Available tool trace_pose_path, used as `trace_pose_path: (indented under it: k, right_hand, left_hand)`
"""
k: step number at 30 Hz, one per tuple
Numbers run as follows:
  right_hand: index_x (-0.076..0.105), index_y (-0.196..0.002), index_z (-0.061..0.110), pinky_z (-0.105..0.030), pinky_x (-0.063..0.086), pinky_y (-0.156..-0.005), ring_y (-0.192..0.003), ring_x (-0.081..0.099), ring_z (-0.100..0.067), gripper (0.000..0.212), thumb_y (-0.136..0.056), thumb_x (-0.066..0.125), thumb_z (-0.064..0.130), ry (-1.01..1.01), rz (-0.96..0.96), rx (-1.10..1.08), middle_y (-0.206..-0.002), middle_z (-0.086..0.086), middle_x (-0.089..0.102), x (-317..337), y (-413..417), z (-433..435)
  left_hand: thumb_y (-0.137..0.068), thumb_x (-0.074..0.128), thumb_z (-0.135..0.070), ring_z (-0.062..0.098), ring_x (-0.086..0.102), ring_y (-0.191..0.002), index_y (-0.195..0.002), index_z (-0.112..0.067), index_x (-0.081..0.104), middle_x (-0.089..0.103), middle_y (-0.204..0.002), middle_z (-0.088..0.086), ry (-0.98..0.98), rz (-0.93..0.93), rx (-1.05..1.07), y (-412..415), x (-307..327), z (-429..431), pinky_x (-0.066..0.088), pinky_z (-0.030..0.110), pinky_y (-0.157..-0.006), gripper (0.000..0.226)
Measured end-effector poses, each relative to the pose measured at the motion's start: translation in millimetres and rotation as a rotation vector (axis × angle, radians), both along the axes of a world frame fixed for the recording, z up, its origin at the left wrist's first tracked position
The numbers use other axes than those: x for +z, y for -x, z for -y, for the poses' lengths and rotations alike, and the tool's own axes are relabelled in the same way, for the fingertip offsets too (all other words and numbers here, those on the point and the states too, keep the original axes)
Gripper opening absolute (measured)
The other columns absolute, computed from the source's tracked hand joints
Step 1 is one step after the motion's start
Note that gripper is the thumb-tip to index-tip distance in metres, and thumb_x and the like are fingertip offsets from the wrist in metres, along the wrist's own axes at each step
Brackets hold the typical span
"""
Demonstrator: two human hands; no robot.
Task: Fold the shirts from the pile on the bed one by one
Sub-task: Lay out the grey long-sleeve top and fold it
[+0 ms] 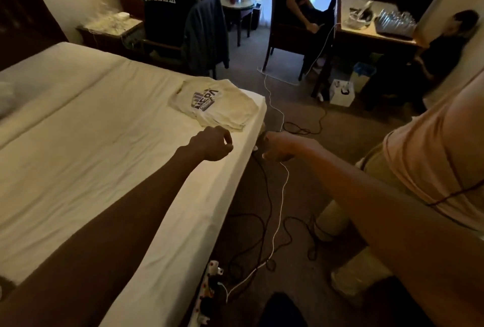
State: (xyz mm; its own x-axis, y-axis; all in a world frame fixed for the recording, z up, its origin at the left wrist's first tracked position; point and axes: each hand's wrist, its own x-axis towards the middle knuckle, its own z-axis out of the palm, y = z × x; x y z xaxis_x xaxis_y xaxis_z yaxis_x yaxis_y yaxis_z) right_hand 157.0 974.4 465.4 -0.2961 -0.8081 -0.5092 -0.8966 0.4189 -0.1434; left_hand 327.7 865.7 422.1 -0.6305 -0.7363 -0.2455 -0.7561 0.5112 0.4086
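Observation:
A stack of folded cream shirts [233, 106] with a purple and black print on top lies at the far corner of the white bed [104, 148]. My left hand [213, 144] hovers over the bed's edge just short of the stack, fingers curled in, holding nothing. My right hand [279, 149] is stretched out beside it, past the bed's edge and above the floor, curled into a fist with nothing in it. No unfolded pile of shirts shows in this view.
White and black cables [281, 195] trail over the carpet beside the bed, down to a power strip [209, 290]. Two people sit on chairs at the far side, a third by the desk [366, 36] on the right. A white bag [341, 92] stands on the floor.

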Motion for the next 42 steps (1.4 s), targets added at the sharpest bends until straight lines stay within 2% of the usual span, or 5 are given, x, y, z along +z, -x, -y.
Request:
trace_pose_path:
  k: [15,19,27,32,42]
  right_hand:
    - [0.037,-0.148,0.009,-0.037,0.039,-0.103,-0.131,0.045,-0.030,0.058,-0.099,0.056,0.036,-0.050,-0.037,0.307,-0.147,-0.014,0.044,-43.0,154.9,404.2]
    - [0.037,-0.147,0.010,-0.038,0.041,-0.104,-0.130,0.047,-0.031,0.059,-0.098,0.056,0.037,-0.040,-0.038,0.346,-0.146,-0.014,0.045,-60.8,185.0,485.0]
    - [0.036,-0.147,0.012,-0.038,0.046,-0.096,-0.122,0.053,-0.030,0.057,-0.098,0.057,0.033,-0.024,-0.005,0.439,-0.140,-0.014,0.051,-103.4,231.8,639.0]
    - [0.032,-0.148,0.014,-0.044,0.051,-0.093,-0.119,0.056,-0.032,0.064,-0.095,0.060,0.037,0.071,0.042,0.417,-0.139,-0.014,0.052,-150.0,257.0,760.1]
    - [0.033,-0.144,0.012,-0.046,0.045,-0.095,-0.121,0.053,-0.034,0.059,-0.096,0.055,0.038,-0.053,0.094,0.505,-0.138,-0.015,0.050,-277.2,291.8,924.7]
  left_hand:
    - [-0.094,0.062,-0.035,0.026,0.062,-0.106,-0.108,-0.026,0.068,0.067,-0.119,0.004,0.016,-0.060,0.287,128.2,-51.5,342.8,0.053,0.041,-0.089,0.018]
    - [-0.091,0.062,-0.033,0.025,0.064,-0.102,-0.104,-0.029,0.068,0.071,-0.108,0.002,0.034,-0.120,0.401,154.6,-59.3,416.1,0.052,0.038,-0.080,0.014]
    - [-0.089,0.063,-0.034,0.027,0.066,-0.094,-0.105,-0.023,0.069,0.073,-0.101,0.006,-0.008,-0.136,0.526,204.0,-93.4,570.1,0.054,0.038,-0.080,0.019]
    - [-0.090,0.063,-0.031,0.025,0.066,-0.091,-0.106,-0.022,0.069,0.072,-0.097,0.002,-0.004,-0.176,0.627,240.6,-136.6,682.4,0.055,0.038,-0.079,0.019]
    - [-0.095,0.059,-0.040,0.031,0.065,-0.092,-0.106,-0.025,0.067,0.071,-0.102,0.003,-0.053,-0.108,0.803,250.8,-246.1,827.3,0.046,0.033,-0.069,0.020]
